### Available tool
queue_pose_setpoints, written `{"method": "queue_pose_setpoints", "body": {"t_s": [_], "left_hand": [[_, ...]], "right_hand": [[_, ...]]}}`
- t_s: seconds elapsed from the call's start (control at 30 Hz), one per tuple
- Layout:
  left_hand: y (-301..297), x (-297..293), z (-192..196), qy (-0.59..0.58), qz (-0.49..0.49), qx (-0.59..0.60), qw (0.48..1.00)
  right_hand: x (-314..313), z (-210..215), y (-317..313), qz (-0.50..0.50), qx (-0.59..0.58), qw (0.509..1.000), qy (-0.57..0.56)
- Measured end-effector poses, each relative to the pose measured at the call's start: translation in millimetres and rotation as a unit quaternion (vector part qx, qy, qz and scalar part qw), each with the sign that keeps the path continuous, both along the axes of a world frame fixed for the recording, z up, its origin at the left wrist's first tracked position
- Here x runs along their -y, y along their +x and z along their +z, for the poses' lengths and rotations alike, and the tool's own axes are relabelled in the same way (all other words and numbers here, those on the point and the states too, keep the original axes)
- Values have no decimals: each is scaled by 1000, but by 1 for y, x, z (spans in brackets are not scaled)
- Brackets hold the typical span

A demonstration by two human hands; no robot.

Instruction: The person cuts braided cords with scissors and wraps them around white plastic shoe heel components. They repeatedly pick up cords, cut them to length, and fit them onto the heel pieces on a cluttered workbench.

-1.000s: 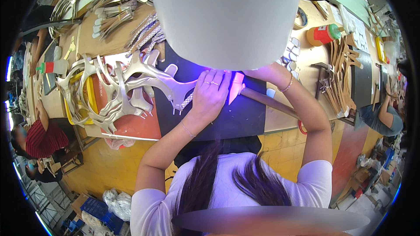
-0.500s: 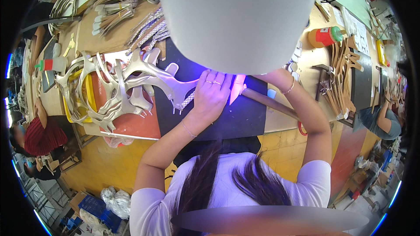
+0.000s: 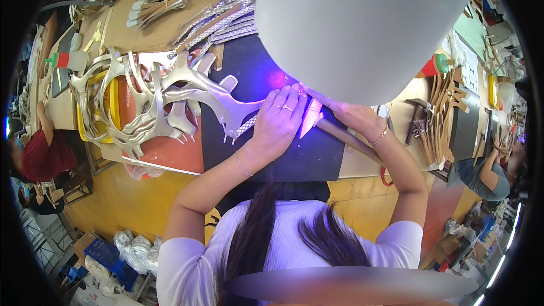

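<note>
One shade (image 3: 362,28) has shifted rightward, left hand (image 3: 276,127) covering one strap (image 3: 233,109), right hand (image 3: 360,117) beside, both grips unclear.

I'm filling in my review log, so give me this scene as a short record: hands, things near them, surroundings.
Left hand: over the end of a forked silver piece
Right hand: fingertips near the left hand's; grip unclear
Between hands: hammer, handle slanting lower right
Surface beneath: dark mat
Further left: overlapping silver pieces, green-capped bottle
Overhead: white shade, hiding part of the bench
</note>
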State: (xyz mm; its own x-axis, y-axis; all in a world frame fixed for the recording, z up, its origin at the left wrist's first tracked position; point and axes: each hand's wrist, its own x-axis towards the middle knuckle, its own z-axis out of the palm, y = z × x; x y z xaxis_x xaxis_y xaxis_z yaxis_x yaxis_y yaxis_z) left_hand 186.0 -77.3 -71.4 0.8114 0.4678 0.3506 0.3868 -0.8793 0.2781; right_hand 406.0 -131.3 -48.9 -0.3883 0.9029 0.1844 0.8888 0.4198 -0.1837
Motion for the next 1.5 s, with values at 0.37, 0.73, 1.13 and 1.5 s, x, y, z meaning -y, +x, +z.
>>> {"method": "queue_pose_setpoints", "body": {"t_s": [0.37, 0.73, 1.13, 1.5], "left_hand": [[0, 0, 0, -10, -4, 9, 1000], [2, -2, 3, 11, -3, 28, 1000], [4, -4, 0, 52, 1, 22, 998], [1, -4, 3, 44, 0, 9, 999]], "right_hand": [[-2, 0, 0, -11, -3, 1000, -17], [-9, 1, -6, -35, -48, 997, -44], [4, 33, -23, -142, -96, 984, -57], [76, 23, -57, -302, -97, 947, -40]]}}
